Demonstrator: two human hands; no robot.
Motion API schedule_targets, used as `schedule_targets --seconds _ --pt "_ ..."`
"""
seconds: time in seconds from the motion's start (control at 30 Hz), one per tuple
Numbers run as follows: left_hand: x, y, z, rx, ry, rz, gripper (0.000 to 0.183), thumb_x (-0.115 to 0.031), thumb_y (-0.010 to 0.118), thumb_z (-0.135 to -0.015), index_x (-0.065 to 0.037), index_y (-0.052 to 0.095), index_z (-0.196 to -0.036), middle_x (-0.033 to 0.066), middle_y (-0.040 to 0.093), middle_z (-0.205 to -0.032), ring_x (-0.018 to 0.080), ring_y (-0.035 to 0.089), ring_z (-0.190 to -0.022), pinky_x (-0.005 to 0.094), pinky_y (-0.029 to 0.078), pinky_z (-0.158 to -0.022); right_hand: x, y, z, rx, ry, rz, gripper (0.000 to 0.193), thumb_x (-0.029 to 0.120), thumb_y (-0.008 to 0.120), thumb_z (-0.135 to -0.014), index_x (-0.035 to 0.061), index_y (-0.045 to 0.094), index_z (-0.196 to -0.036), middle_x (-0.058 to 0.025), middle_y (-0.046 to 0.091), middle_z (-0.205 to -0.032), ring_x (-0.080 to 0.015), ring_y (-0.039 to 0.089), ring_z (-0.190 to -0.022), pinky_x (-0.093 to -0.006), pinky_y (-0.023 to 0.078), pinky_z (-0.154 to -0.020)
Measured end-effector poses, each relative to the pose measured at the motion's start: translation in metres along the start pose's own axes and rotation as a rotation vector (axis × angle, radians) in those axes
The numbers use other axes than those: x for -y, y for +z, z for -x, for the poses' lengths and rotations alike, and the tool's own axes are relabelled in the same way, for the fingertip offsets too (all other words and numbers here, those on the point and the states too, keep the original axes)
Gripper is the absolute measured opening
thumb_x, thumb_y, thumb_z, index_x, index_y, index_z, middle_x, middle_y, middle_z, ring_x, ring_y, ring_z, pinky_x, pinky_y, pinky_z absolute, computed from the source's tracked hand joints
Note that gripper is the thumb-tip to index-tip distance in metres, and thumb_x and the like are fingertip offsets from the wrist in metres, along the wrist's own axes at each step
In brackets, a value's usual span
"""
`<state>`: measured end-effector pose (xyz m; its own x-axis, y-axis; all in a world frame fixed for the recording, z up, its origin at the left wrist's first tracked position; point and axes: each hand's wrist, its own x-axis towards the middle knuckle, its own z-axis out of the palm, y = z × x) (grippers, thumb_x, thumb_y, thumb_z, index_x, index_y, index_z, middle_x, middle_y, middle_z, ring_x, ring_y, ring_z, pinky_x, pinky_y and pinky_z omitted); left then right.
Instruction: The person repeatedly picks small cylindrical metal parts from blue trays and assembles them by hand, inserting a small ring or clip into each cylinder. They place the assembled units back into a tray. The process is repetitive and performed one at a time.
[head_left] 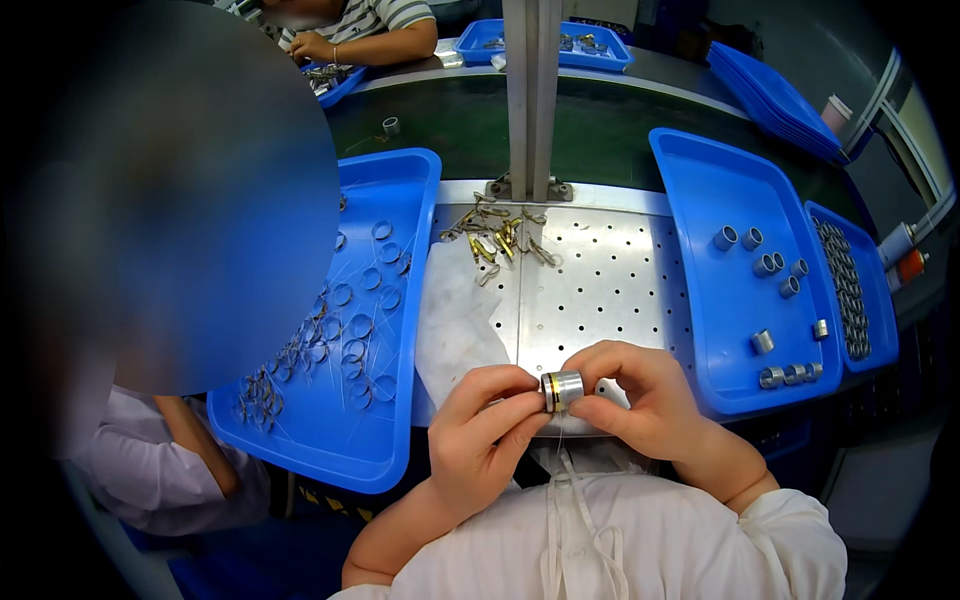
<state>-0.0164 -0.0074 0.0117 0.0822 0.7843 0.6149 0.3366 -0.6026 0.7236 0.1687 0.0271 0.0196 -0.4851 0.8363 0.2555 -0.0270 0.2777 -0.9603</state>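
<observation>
At the near edge of the perforated metal plate (600, 285), a short silver cylinder (569, 388) is held between the left hand (485, 430) and the right hand (645, 400), each in a narrow pinch, fingertips at opposite ends; a thin wire hangs below it. To the left, a blue tray (396, 440) carries many wire loops (361, 325), part of it hidden by a large blurred shape (200, 200). A white sheet (455, 330) lies beside that tray, with small metal clips (490, 247) heaped near its far end. Behind them an upright post (533, 100) blocks part of the green conveyor (450, 110). On the right, a second blue tray (720, 310) holds scattered cylinders.
</observation>
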Motion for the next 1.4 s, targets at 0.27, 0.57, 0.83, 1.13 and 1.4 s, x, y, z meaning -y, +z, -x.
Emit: schedule_targets --seconds 0.27,0.57,0.83,1.13,1.4 --pt "0.004 -0.003 -0.002 -0.001 -0.132 0.005 0.014 0.003 0.067 -0.071 0.002 0.065 -0.085 0.0098 0.061 -0.088 0.0189 0.059 -0.071 0.0258 0.047 -0.059 -0.006 0.004 -0.006 -0.067 -0.313 0.407 0.026 0.001 0.075 -0.066 0.0044 0.057 -0.085 -0.0111 0.063 -0.096 -0.0229 0.062 -0.081 -0.0293 0.050 -0.067" --pt "0.014 0.000 -0.003 0.011 0.037 -0.003 0.018 0.005 0.070 -0.066 0.000 0.065 -0.083 0.0093 0.061 -0.085 0.0192 0.060 -0.070 0.0255 0.047 -0.055 -0.006 0.003 -0.002 -0.072 -0.202 0.323 0.024 0.004 0.076 -0.065 0.0018 0.063 -0.086 -0.0124 0.062 -0.094 -0.0214 0.062 -0.078 -0.0287 0.052 -0.065" --pt "0.010 0.001 0.000 -0.026 -0.090 -0.066 0.021 0.000 0.074 -0.063 -0.001 0.064 -0.081 0.0086 0.062 -0.082 0.0179 0.059 -0.065 0.0244 0.047 -0.053 -0.013 0.008 -0.002 -0.138 -0.374 0.507 0.026 0.005 0.077 -0.063 0.0017 0.064 -0.085 -0.0116 0.061 -0.095 -0.0207 0.061 -0.073 -0.0275 0.050 -0.060" --pt "0.015 0.002 0.002 -0.018 0.012 -0.150 0.022 0.003 0.072 -0.059 0.000 0.062 -0.078 0.0075 0.060 -0.077 0.0117 0.059 -0.057 0.0210 0.048 -0.048 -0.013 0.008 -0.002 -0.108 -0.423 0.499 0.027 0.006 0.077 -0.063 0.0005 0.063 -0.085 -0.0130 0.060 -0.094 -0.0224 0.060 -0.072 -0.0286 0.050 -0.059" --pt "0.014 0.005 0.002 -0.043 -0.114 -0.054 0.022 -0.001 0.072 -0.058 -0.003 0.063 -0.078 0.0061 0.061 -0.076 0.0160 0.058 -0.057 0.0235 0.046 -0.049 -0.015 0.007 -0.004 -0.090 -0.538 0.604 0.026 0.008 0.074 -0.067 -0.0007 0.061 -0.088 -0.0148 0.059 -0.094 -0.0268 0.061 -0.077 -0.0324 0.051 -0.064"
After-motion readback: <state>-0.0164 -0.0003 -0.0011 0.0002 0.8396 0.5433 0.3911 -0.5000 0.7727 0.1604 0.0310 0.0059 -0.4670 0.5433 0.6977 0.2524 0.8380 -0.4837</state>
